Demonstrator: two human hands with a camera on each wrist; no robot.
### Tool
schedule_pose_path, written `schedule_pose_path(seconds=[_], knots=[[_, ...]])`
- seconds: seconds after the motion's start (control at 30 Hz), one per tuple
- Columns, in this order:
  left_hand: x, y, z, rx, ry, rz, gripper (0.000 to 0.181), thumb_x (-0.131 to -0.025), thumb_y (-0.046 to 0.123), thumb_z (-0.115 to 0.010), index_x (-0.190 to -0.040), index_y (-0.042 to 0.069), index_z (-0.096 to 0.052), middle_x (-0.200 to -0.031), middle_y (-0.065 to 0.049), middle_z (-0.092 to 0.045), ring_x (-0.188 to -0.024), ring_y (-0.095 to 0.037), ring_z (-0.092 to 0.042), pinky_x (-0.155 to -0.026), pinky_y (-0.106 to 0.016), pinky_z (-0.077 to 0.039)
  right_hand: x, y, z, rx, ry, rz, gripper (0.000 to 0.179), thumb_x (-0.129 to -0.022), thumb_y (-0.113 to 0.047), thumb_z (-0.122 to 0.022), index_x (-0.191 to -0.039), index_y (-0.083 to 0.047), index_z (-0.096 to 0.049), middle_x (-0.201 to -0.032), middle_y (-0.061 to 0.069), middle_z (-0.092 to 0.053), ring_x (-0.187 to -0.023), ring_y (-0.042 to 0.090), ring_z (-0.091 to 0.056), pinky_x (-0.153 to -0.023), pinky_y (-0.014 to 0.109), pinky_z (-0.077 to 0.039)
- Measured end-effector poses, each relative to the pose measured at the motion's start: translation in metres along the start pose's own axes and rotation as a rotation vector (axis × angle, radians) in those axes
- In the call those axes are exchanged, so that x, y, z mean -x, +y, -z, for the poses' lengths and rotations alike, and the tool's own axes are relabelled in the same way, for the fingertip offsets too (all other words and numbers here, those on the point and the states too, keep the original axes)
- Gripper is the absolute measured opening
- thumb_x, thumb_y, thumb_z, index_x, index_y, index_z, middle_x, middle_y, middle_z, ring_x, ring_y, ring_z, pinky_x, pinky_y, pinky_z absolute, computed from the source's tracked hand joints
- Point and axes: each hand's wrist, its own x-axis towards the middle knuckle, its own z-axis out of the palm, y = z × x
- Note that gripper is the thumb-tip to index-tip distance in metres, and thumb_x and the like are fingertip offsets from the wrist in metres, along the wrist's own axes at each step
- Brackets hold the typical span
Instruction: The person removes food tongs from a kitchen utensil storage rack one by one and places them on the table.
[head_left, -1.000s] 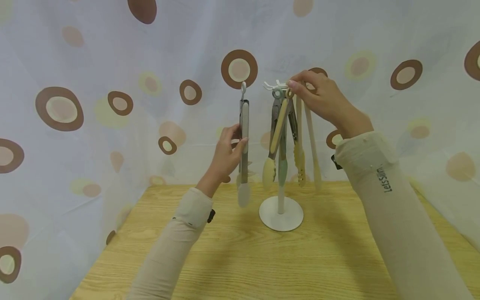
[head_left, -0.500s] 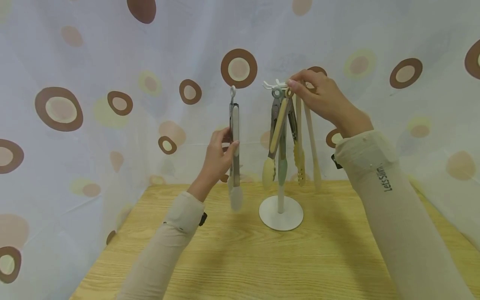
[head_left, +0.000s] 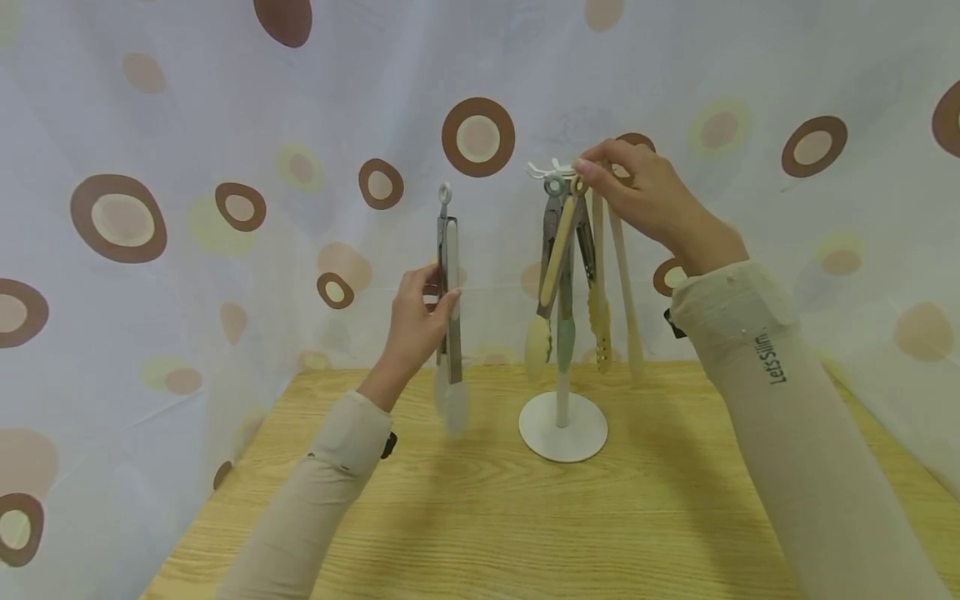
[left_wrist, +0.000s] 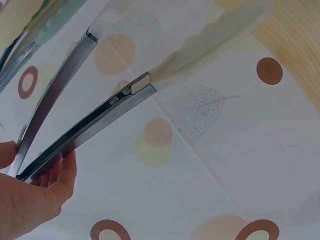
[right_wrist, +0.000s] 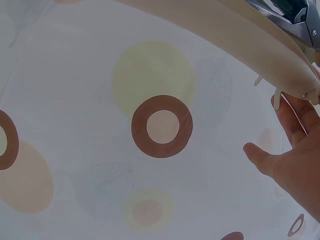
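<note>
Across my feed, the biggest thing is the pale cloth backdrop with brown rings, then the yellow wood-grained table. On it, the white round-based hook stand, hung with slim yellow-handled tongs and other tools. Left of that, in mid-air: the long silver metal tongs with white handles, upright, tips down, gripped between my left hand's thumb and curled fingers. My right hand's thumb and forefinger pinch the stand's top. Smallest, the tongs' white hanging ring, above my left fingers.
</note>
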Motion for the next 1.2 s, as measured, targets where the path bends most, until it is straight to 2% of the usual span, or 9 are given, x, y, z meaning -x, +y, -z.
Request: schedule_pose_path(seconds=[0.17, 0.33, 0.67, 1.0, 1.2], knots=[[0.001, -0.003, 0.003, -0.027, 0.032, 0.053, 0.04, -0.091, 0.006, -0.065, -0.126, -0.009, -0.051, -0.114, -0.022, -0.051, -0.1, -0.032, -0.057, -0.082, -0.039, -0.053, 0.0, 0.001, 0.001, -0.004, -0.002, -0.005, 0.048, -0.1, -0.048, -0.043, -0.127, -0.01, -0.055, -0.142, 0.01, -0.044, -0.133, 0.032, -0.036, -0.107, 0.055, -0.028], [0.004, -0.009, 0.009, -0.072, 0.035, 0.115, 0.041, -0.091, 0.007, -0.065, -0.126, -0.009, -0.051, -0.114, -0.021, -0.051, -0.101, -0.033, -0.056, -0.082, -0.038, -0.053, 0.0, 0.001, 0.001, -0.005, 0.004, 0.011, 0.047, -0.1, -0.045, -0.043, -0.126, -0.008, -0.056, -0.138, 0.011, -0.046, -0.132, 0.031, -0.038, -0.108, 0.053, -0.029], [0.007, -0.022, 0.024, -0.17, 0.069, 0.153, 0.04, -0.09, 0.008, -0.067, -0.122, -0.01, -0.054, -0.111, -0.023, -0.052, -0.098, -0.035, -0.057, -0.08, -0.042, -0.05, 0.0, 0.0, 0.001, 0.002, 0.013, 0.018, 0.045, -0.1, -0.044, -0.045, -0.125, -0.007, -0.057, -0.137, 0.011, -0.048, -0.13, 0.031, -0.039, -0.108, 0.053, -0.029], [0.012, -0.031, 0.037, -0.226, 0.021, 0.251, 0.039, -0.091, 0.013, -0.066, -0.122, -0.009, -0.054, -0.111, -0.023, -0.05, -0.1, -0.036, -0.053, -0.083, -0.044, -0.047, -0.001, -0.001, 0.001, 0.006, 0.008, 0.003, 0.047, -0.1, -0.045, -0.044, -0.128, -0.009, -0.056, -0.14, 0.012, -0.046, -0.132, 0.032, -0.038, -0.107, 0.055, -0.029], [0.016, -0.037, 0.043, -0.281, -0.01, 0.282, 0.041, -0.091, 0.014, -0.067, -0.122, -0.01, -0.054, -0.109, -0.024, -0.05, -0.097, -0.037, -0.052, -0.083, -0.045, -0.046, 0.0, -0.002, 0.0, 0.006, 0.0, -0.008, 0.047, -0.1, -0.045, -0.043, -0.13, -0.01, -0.054, -0.142, 0.012, -0.044, -0.133, 0.034, -0.037, -0.106, 0.057, -0.028]])
